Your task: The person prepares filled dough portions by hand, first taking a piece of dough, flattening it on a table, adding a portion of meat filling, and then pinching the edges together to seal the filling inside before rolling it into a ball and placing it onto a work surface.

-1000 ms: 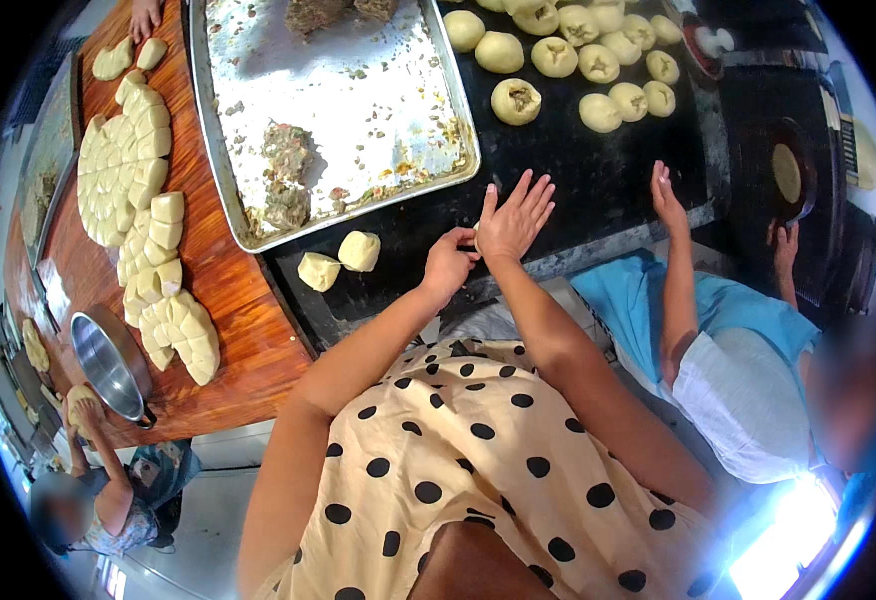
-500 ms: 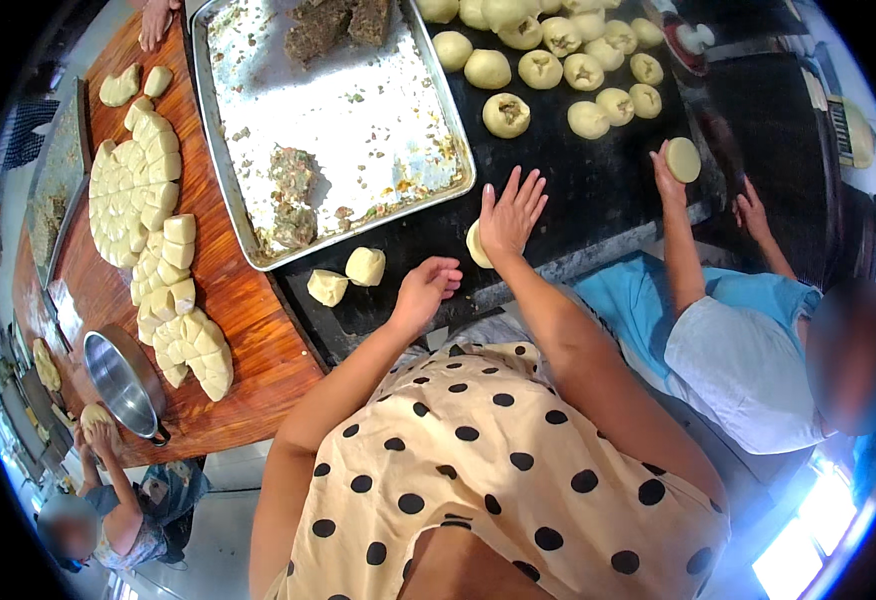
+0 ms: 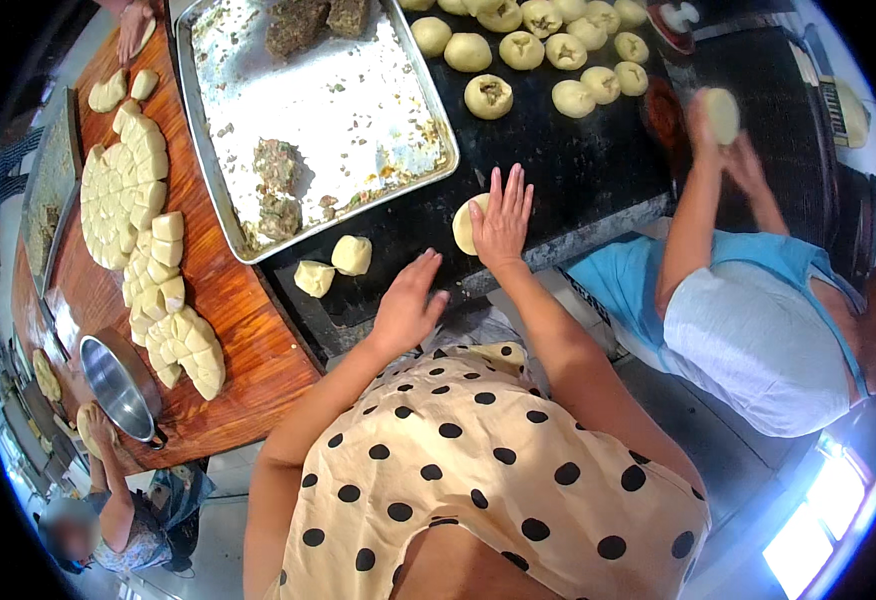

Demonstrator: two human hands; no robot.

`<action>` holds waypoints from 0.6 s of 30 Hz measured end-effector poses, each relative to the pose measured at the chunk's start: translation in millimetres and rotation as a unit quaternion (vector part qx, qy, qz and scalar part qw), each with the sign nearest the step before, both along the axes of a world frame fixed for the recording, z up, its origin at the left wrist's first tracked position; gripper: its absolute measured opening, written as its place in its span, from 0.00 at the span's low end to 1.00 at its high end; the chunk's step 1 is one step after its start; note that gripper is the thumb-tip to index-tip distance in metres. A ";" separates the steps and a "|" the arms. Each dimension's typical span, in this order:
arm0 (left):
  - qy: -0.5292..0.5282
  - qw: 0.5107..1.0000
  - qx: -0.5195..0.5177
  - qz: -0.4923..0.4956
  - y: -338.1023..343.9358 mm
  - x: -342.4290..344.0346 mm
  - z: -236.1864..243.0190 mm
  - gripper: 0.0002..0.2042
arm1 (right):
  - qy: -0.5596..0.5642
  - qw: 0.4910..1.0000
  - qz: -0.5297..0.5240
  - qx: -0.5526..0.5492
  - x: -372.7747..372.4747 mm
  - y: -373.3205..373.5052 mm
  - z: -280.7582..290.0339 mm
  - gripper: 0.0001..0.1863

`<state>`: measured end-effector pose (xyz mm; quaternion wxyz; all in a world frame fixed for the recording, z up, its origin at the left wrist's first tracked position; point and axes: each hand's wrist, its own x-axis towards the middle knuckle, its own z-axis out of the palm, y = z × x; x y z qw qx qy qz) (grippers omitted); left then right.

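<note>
On the black work surface, my right hand [image 3: 503, 218] lies flat with fingers stretched, its palm covering the right part of a flattened dough disc [image 3: 466, 226]. The disc's left part shows beside my thumb. My left hand [image 3: 407, 308] hovers near the front edge, palm down, holding nothing, its fingers extended and thumb apart. Two small dough pieces [image 3: 352, 255] sit to its upper left, side by side. Behind them is a large metal tray [image 3: 358, 213] with clumps of chopped filling [image 3: 279, 168] and scattered crumbs.
Filled round buns [image 3: 488, 97] stand in a group at the back. To the left, cut dough pieces [image 3: 123, 205] cover part of a wooden table [image 3: 248, 355] beside a steel bowl [image 3: 118, 385]. A co-worker at right holds a dough disc [image 3: 722, 116]; other people's hands work at the left.
My right hand has shifted right off part of the dough disc, uncovering more of it. My left hand has turned flatter, palm down. The co-worker's hands at right have come together around their disc.
</note>
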<state>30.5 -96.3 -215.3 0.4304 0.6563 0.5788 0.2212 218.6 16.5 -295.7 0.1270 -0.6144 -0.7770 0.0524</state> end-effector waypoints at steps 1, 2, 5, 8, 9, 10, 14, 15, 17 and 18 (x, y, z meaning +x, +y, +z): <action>0.010 0.997 0.027 -0.073 3.7 3.7 -3.6 0.32 | 0.003 1.000 0.002 -0.011 2.4 -1.9 -2.6 0.39; 0.041 0.994 0.054 -0.091 11.1 10.5 -7.9 0.32 | 0.007 1.000 0.003 -0.021 4.7 -3.4 -5.3 0.38; 0.118 0.975 0.105 -0.156 17.8 31.7 -12.4 0.37 | 0.015 0.999 -0.010 -0.032 9.0 -1.5 -12.1 0.35; 0.151 0.969 0.126 -0.151 33.9 35.8 -15.8 0.39 | 0.152 0.977 -0.148 0.006 15.0 -4.3 -13.8 0.31; 0.187 0.961 0.124 -0.164 40.5 36.2 -22.4 0.41 | 0.180 0.971 -0.156 0.000 19.3 -6.5 -10.0 0.30; 0.194 0.957 0.130 -0.173 44.2 37.0 -27.7 0.42 | 0.207 0.964 -0.165 -0.005 26.3 -9.8 -4.6 0.29; 0.217 0.945 0.136 -0.204 58.1 43.7 -48.4 0.45 | 0.249 0.953 -0.173 -0.021 47.2 -24.6 3.5 0.25; 0.213 0.948 0.131 -0.198 59.9 45.0 -54.5 0.45 | 0.256 0.949 -0.184 -0.027 45.1 -27.6 8.2 0.24; 0.211 0.953 0.111 -0.187 59.6 48.3 -65.6 0.46 | 0.243 0.953 -0.175 -0.045 47.1 -28.1 4.2 0.24; 0.210 0.953 0.114 -0.188 60.4 48.2 -66.8 0.46 | 0.240 0.954 -0.170 -0.053 47.0 -28.4 2.1 0.24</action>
